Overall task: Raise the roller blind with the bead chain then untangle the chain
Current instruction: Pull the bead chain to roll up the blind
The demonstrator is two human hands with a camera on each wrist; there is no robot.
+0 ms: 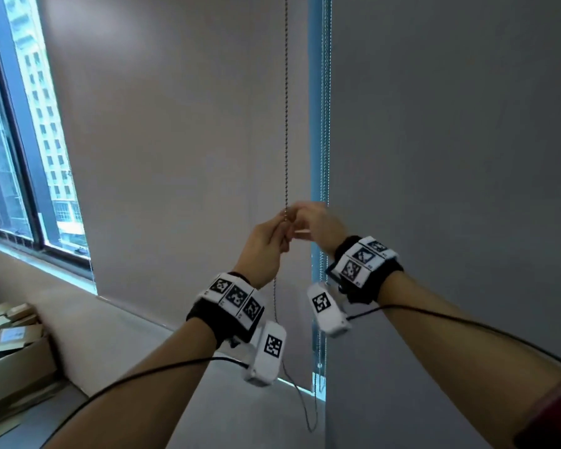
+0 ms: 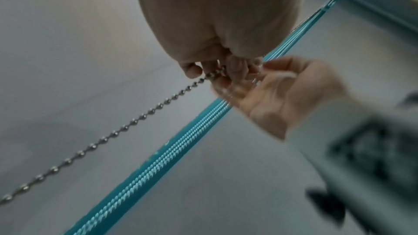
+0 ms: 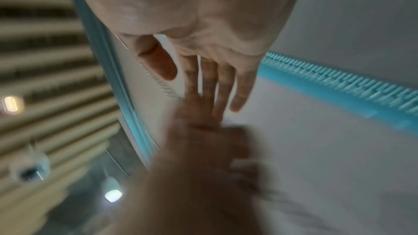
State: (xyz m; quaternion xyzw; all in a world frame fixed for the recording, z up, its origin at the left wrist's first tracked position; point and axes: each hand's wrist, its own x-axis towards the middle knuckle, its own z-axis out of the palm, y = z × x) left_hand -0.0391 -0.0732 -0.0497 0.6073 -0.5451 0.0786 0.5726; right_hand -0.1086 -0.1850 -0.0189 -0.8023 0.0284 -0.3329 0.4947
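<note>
A metal bead chain hangs straight down in front of the left roller blind. At chest height my left hand pinches it, and the left wrist view shows the chain running taut out of those curled fingers. Below the hand the chain drops to a slack loop. My right hand is blurred and meets the left hand at the pinch. In the right wrist view its fingers are straight and reach onto the left hand, holding nothing I can see.
A second grey blind hangs to the right, with more bead chains in the bright gap between the two. A bare window is at the left above a sill. A cardboard box sits at lower left.
</note>
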